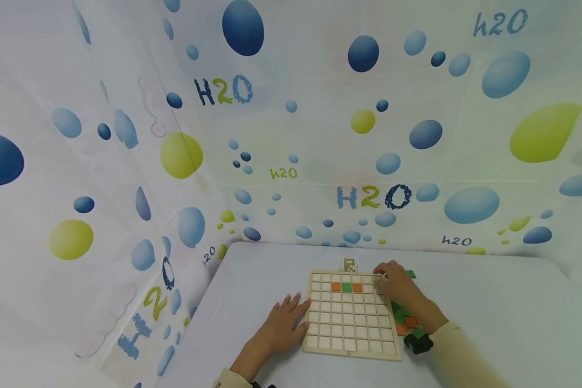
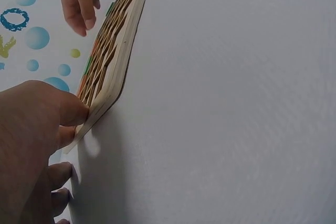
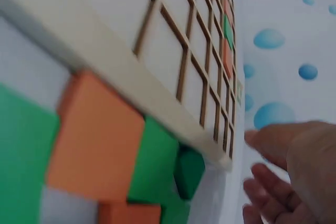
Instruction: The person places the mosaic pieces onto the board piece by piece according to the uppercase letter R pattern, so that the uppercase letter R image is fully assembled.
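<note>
Here the left hand, fingers spread, touches the gridded board.

Left sleeve cream-beige, roughly 7 o'clock in head view, few thin dark marks near its end. Right sleeve same cream-beige, roughly 4 o'clock; lumpy black wrist piece at its 9 o'clock side.

In the head view, the right hand is covering the far right corner of the board, and the arm is partly hiding the loose tiles. I'm finding the little card's squares too small to count. The left sleeve is running off below. In the right wrist view, the nearest tiles are blurring.
</note>
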A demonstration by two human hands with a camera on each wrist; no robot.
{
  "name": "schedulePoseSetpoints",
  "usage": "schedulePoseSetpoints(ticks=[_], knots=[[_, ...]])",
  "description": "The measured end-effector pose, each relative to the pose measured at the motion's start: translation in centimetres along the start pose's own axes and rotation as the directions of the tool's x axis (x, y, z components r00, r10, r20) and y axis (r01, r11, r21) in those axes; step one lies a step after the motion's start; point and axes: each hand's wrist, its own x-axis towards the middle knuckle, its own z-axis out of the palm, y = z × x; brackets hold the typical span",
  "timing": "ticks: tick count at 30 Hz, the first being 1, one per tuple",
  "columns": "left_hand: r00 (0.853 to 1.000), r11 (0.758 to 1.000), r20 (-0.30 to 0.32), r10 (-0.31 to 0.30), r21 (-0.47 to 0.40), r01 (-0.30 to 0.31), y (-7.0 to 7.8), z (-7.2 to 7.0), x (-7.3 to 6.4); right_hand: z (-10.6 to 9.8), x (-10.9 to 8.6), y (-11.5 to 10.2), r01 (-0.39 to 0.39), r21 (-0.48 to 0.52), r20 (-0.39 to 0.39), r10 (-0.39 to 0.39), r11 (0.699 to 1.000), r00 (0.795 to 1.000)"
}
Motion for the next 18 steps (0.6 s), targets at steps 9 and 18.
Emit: schedulePoseSetpoints(ticks=[9,18], knots=[[1.0,1.0,-0.007,-0.005,-0.012,0.005,-0.2,0.1,-0.1,-3.0,0.3,2.7,-0.255,-0.098,-0.144,0.24,0.962,0.96],[1.0,1.0,0.003,-0.004,-0.014,0.004,0.0,0.0,-0.1,-3.1,0.4,4.5,-0.282,-0.187,-0.097,0.268,0.941,0.959]])
